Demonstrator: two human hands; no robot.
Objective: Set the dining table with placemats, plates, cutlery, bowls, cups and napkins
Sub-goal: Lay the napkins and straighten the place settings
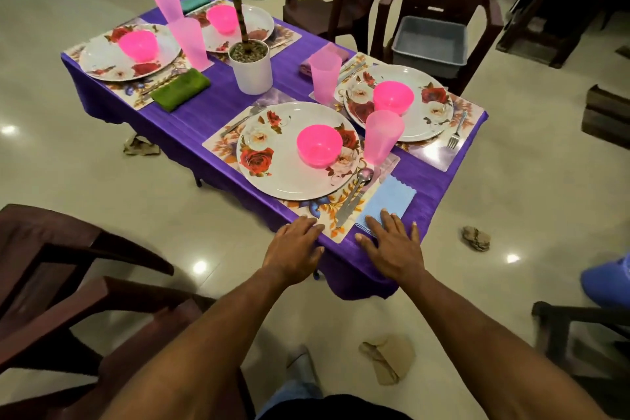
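- Purple cloth [204,112] lies bare between the green napkin [180,89] and the near plate [293,150]: a free strip there.
- White plant pot [251,70] blocks the table's middle.
- Tall pink cup [381,136] stands between the two near plates, narrowing that gap.
- Dark chair [68,283] crowds the left approach.

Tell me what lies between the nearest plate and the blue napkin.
In the head view, a spoon and a knife lie on the placemat between the nearest plate and the blue napkin.
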